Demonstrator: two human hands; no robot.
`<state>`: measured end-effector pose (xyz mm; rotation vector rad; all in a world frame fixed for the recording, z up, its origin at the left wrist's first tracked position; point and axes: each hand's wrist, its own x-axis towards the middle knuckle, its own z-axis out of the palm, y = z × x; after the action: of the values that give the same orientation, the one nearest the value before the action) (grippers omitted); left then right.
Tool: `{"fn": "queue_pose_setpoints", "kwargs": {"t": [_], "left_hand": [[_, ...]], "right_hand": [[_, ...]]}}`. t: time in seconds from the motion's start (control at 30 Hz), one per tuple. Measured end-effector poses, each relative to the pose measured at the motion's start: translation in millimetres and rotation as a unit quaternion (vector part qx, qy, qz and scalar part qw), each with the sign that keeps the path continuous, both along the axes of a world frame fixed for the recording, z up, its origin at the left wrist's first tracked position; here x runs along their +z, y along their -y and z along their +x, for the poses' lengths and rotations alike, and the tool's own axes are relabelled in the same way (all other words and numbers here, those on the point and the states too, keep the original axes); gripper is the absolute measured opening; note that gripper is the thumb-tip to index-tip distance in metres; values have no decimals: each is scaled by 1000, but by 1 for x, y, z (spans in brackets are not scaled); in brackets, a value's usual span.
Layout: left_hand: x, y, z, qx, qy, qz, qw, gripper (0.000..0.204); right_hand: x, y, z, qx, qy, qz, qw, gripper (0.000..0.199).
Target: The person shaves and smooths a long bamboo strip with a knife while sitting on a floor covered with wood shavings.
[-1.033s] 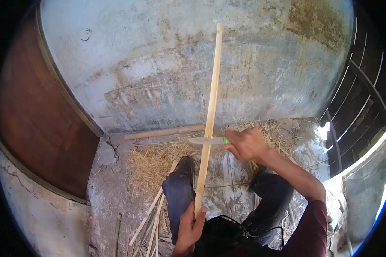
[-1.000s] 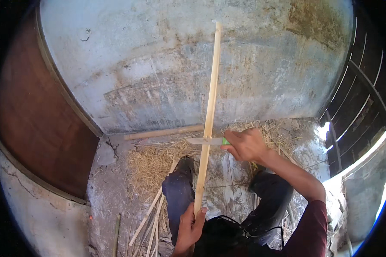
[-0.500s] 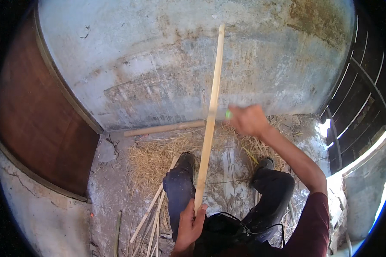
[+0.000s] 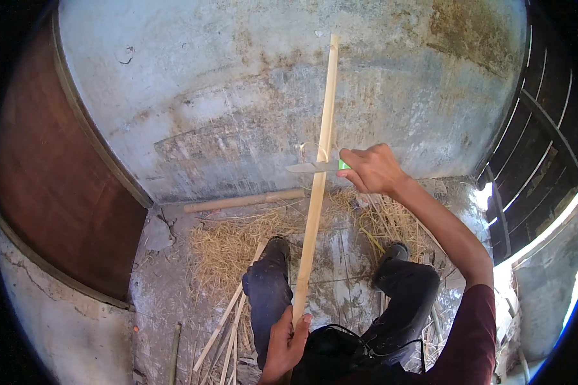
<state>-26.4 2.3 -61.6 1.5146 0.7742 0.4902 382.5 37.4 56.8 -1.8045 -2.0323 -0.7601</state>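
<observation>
A long pale bamboo strip slants up and away from me, between my knees and in front of the wall. Its near end is gripped by my left hand, thumb on one side and fingers on the other. My right hand is closed round the green handle of a knife. The blade lies across the strip a little above its middle and points left. A thin curled shaving rises from the strip just beyond the blade.
Heaps of straw-like shavings lie on the floor by both feet. Several thin strips rest beside my left leg, with a green stick farther left. A round pole lies along the stained wall. A brown door panel stands left, dark slats right.
The knife, blurred before, now shows plainly across the strip, and a curled shaving has appeared beside it. My right hand has shifted slightly up; my left hand keeps its hold.
</observation>
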Motion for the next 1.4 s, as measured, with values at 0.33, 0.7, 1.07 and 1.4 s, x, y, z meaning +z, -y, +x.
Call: {"fn": "queue_pose_setpoints", "kwargs": {"t": [0.33, 0.7, 1.07, 1.4], "left_hand": [[0, -5, 1, 9, -1, -4, 1000, 20], [-17, 8, -2, -27, 111, 101, 988, 24], [-38, -36, -4, -7, 32, -141, 989, 29], [-80, -118, 60, -59, 33, -135, 989, 42]], "right_hand": [[-14, -45, 45, -46, 4, 32, 998, 43], [70, -65, 134, -255, -68, 158, 952, 50], [7, -61, 109, -145, -488, 86, 856, 69], [-97, -7, 10, -121, -430, -78, 891, 46]]}}
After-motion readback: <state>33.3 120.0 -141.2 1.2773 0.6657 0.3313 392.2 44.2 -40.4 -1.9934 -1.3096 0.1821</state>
